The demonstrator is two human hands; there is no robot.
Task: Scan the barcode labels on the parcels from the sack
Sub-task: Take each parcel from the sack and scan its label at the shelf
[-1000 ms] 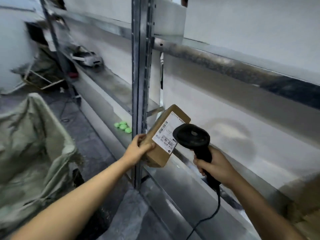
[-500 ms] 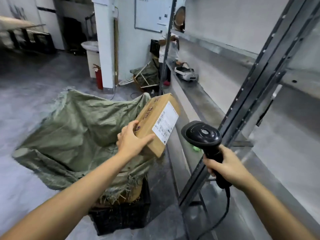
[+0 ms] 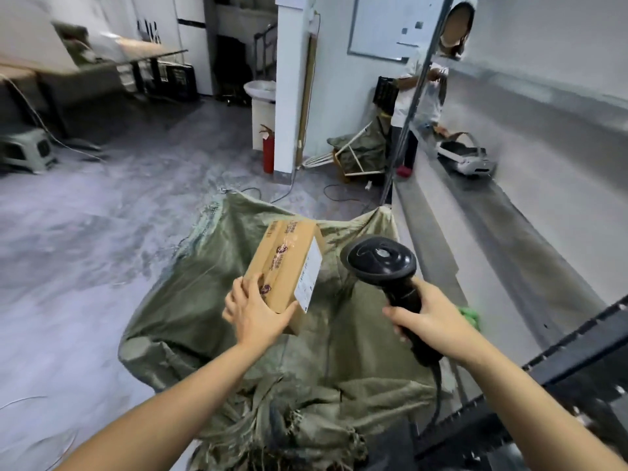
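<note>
The sack [image 3: 217,300] is rough woven green cloth, frayed at its edge. The parcel [image 3: 282,263] is matt brown cardboard with glossy tape and a white paper label [image 3: 308,275]. The scanner [image 3: 380,260] is glossy black plastic.

Both arms outstretched, left grip [image 3: 253,309] and right grip [image 3: 430,321] clenched.

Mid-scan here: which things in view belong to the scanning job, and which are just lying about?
Job:
cardboard parcel, held by the left hand
white label on its side
scanner, gripped by the right hand
green sack

Lying about:
fire extinguisher
stool
whiteboard
bystander
</note>
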